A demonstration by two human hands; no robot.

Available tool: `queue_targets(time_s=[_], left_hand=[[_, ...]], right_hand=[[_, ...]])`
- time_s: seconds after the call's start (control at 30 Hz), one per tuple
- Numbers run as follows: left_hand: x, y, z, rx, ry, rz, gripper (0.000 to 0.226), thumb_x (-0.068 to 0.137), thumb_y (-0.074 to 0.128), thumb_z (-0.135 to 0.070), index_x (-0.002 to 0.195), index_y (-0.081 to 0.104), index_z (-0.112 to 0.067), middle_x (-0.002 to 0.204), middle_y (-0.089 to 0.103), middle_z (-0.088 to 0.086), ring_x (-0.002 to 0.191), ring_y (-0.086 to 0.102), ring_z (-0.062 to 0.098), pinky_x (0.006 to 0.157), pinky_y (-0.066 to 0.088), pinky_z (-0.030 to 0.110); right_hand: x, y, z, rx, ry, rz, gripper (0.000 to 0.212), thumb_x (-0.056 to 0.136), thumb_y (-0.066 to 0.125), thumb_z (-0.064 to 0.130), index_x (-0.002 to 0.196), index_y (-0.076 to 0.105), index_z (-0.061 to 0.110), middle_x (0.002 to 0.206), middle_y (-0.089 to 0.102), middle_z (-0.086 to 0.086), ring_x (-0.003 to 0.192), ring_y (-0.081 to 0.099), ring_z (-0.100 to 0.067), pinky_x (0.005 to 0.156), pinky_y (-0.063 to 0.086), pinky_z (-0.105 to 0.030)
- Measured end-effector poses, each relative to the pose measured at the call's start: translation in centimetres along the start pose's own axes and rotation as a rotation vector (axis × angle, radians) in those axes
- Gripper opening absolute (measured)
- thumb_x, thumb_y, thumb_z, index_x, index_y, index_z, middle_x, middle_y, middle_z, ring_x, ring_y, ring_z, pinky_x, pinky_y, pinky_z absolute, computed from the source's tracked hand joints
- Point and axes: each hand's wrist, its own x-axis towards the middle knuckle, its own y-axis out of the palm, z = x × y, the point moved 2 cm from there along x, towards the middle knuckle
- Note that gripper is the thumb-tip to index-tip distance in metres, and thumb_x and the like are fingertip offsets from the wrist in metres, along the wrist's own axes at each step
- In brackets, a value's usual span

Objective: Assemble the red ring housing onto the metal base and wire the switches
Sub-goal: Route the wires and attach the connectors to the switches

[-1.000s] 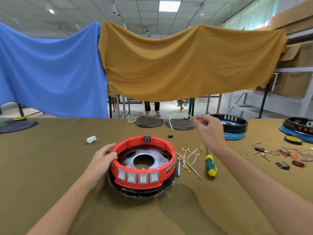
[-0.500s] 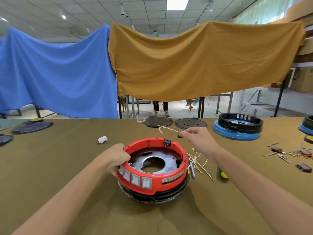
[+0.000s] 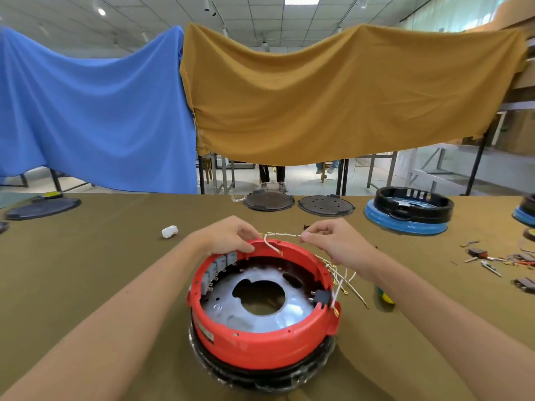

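the red ring housing (image 3: 262, 337) sits on the metal base (image 3: 260, 308) at the middle of the table (image 3: 86, 270). both hands pinch one white wire (image 3: 282, 235) taut above the far rim: left hand (image 3: 228, 237) and right hand (image 3: 335, 241). likely risk: the dangling end snags the rim or misses the switches (image 3: 215, 269), since loose wires (image 3: 341, 280) crowd the right side.

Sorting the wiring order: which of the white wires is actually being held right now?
The white wire stretched between the left hand and right hand over the red ring housing; the other wires lie loose on the table beside it.
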Motion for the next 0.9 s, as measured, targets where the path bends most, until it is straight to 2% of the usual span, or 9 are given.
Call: queue_targets(time_s=[0.1, 0.17, 0.3, 0.37, 0.5, 0.63, 0.73, 0.83, 0.9], left_hand=[[0.0, 0.6, -0.1, -0.040, 0.014, -0.031, 0.041, 0.086, 0.077, -0.019, 0.125, 0.063, -0.022, 0.120, 0.068, -0.002, 0.109, 0.064, 0.012, 0.105, 0.047, 0.042], [-0.6, 0.1, 0.3, 0.007, -0.076, 0.006, 0.053, 0.088, 0.074, -0.023, 0.135, 0.051, -0.024, 0.127, 0.063, 0.001, 0.110, 0.062, 0.016, 0.101, 0.049, 0.038], [-3.9, -1.2, 1.9, 0.078, -0.344, 0.077, 0.040, 0.089, 0.064, -0.027, 0.125, 0.048, -0.028, 0.108, 0.068, 0.004, 0.088, 0.071, 0.019, 0.064, 0.060, 0.037], [-5.2, -1.1, 2.0, 0.064, -0.351, 0.118, 0.039, 0.090, 0.063, -0.017, 0.125, 0.050, -0.027, 0.104, 0.071, 0.008, 0.082, 0.075, 0.018, 0.061, 0.061, 0.038], [-5.7, -1.2, 1.2, 0.023, -0.287, 0.106, 0.043, 0.092, 0.061, -0.002, 0.129, 0.053, -0.023, 0.109, 0.070, 0.015, 0.091, 0.074, 0.031, 0.073, 0.062, 0.048], [-4.1, -1.7, 0.2, 0.067, -0.147, 0.101, 0.049, 0.091, 0.062, -0.001, 0.129, 0.058, -0.031, 0.119, 0.066, 0.001, 0.102, 0.070, 0.031, 0.079, 0.061, 0.044], [-2.6, -0.9, 0.1, 0.040, -0.033, -0.058, 0.041, 0.090, 0.067, -0.003, 0.123, 0.062, -0.026, 0.120, 0.068, 0.000, 0.110, 0.065, 0.019, 0.101, 0.051, 0.044], [-1.9, 0.8, 0.7, -0.034, 0.047, -0.245, 0.021, 0.092, 0.066, -0.007, 0.108, 0.068, -0.021, 0.106, 0.073, -0.002, 0.102, 0.067, 0.012, 0.101, 0.050, 0.041], [-2.2, 1.3, 0.9, -0.145, 0.072, -0.397, 0.018, 0.099, 0.055, -0.015, 0.104, 0.070, -0.023, 0.102, 0.073, -0.006, 0.097, 0.066, 0.004, 0.097, 0.050, 0.036]], right_hand=[[-0.1, 0.6, -0.2, -0.039, -0.010, 0.002, 0.017, 0.094, 0.063, 0.034, 0.088, 0.075, 0.024, 0.059, 0.062, 0.018, 0.049, 0.053, 0.010, 0.054, 0.037, -0.013], [-0.1, 0.9, -0.3, -0.037, -0.015, -0.001, 0.017, 0.094, 0.064, 0.034, 0.087, 0.075, 0.024, 0.062, 0.064, 0.015, 0.054, 0.056, 0.008, 0.059, 0.041, -0.016], [0.2, 0.9, 0.1, -0.100, -0.032, -0.031, 0.015, 0.094, 0.063, 0.034, 0.089, 0.074, 0.026, 0.052, 0.057, 0.024, 0.051, 0.052, 0.011, 0.058, 0.037, -0.015], [0.3, 1.0, 0.3, -0.096, -0.045, -0.057, 0.015, 0.095, 0.063, 0.035, 0.090, 0.074, 0.025, 0.049, 0.054, 0.021, 0.047, 0.049, 0.007, 0.058, 0.036, -0.017], [0.1, 1.7, 0.7, -0.070, -0.048, -0.074, 0.016, 0.095, 0.063, 0.033, 0.089, 0.074, 0.023, 0.058, 0.055, 0.016, 0.056, 0.049, 0.002, 0.061, 0.037, -0.020], [0.0, 1.7, 0.8, -0.050, -0.031, -0.096, 0.014, 0.096, 0.062, 0.031, 0.091, 0.074, 0.025, 0.057, 0.056, 0.021, 0.057, 0.048, 0.004, 0.061, 0.034, -0.019], [0.0, 1.7, 0.8, -0.006, -0.017, -0.153, 0.013, 0.095, 0.062, 0.032, 0.091, 0.073, 0.027, 0.072, 0.057, 0.013, 0.064, 0.048, -0.003, 0.060, 0.035, -0.021], [-0.1, 1.9, 0.6, 0.033, -0.038, -0.221, 0.013, 0.096, 0.062, 0.030, 0.092, 0.073, 0.026, 0.074, 0.058, 0.017, 0.074, 0.053, -0.003, 0.066, 0.038, -0.023], [-0.3, 2.3, 0.5, 0.064, -0.059, -0.282, 0.012, 0.096, 0.062, 0.029, 0.092, 0.073, 0.026, 0.073, 0.061, 0.016, 0.075, 0.056, -0.002, 0.069, 0.041, -0.023]])
